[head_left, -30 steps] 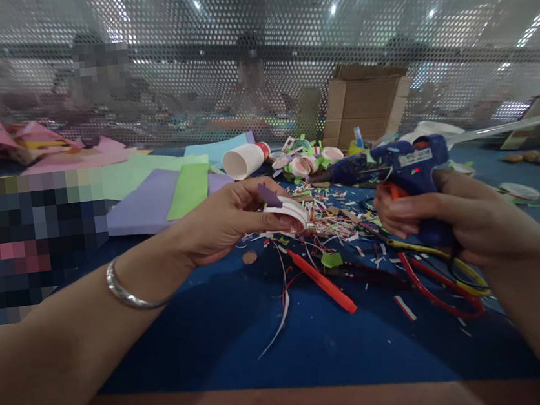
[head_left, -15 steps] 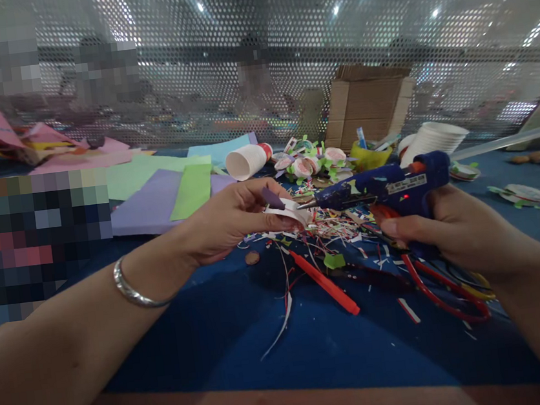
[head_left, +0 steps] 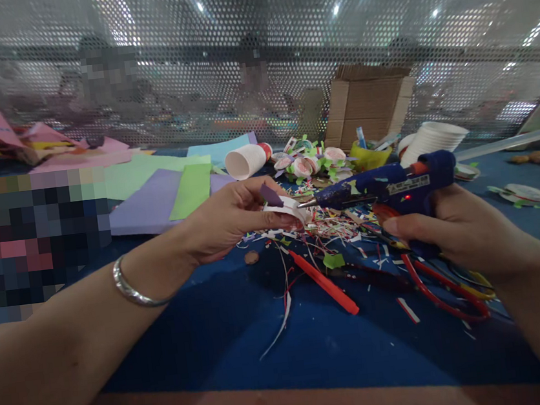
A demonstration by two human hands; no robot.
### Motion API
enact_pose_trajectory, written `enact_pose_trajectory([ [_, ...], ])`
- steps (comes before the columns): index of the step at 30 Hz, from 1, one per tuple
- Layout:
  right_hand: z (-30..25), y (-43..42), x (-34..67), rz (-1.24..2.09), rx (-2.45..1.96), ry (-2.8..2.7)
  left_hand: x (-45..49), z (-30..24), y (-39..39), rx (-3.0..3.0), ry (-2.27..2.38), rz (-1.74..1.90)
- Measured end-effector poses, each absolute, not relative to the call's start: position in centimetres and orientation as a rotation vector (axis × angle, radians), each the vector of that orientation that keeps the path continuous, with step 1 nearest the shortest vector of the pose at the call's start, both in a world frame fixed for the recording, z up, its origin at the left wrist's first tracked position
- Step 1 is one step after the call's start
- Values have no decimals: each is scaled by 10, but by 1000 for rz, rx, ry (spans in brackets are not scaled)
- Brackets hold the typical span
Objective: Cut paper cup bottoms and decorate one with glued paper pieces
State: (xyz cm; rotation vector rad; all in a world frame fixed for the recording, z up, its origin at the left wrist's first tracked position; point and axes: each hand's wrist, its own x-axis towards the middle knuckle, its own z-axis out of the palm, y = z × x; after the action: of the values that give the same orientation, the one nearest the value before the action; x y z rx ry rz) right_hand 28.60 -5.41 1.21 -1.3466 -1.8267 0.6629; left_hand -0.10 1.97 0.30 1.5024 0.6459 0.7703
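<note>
Well inside the table edge, left hand pinches a white disc, right hand grips a glue gun.

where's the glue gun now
In the head view, the glue gun is right of centre, in the right hand, nozzle by the small white piece.

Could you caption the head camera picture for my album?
Left hand holds a round white piece; right hand points a blue glue gun at it.

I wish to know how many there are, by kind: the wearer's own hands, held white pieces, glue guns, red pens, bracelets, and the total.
Left hand and right hand: 2
White round piece: 1
Glue gun: 1
Red pen: 1
Bracelet: 1
Total: 6
</note>
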Motion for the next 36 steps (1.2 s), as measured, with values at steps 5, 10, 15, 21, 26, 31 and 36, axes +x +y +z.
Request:
enact_pose_trajectory([
  [5,12,-53,288,540,-1359,-1925,0,4,19,1497,708,778],
  [10,14,-51,289,442,-1355,-1987,0,2,19,1522,706,791],
  [15,15,-52,289,384,-1387,-2008,-2,1,20,1527,690,774],
  [21,14,-54,291,388,-1377,-2023,-2,1,20,1526,678,760],
  [26,14,-53,292,342,-1384,-2032,0,2,20,1493,691,782],
  [31,13,-52,292,379,-1326,-2016,-1,2,23,1457,650,768],
  [36,11,-53,290,451,-1258,-1953,-2,5,22,1412,599,750],
])
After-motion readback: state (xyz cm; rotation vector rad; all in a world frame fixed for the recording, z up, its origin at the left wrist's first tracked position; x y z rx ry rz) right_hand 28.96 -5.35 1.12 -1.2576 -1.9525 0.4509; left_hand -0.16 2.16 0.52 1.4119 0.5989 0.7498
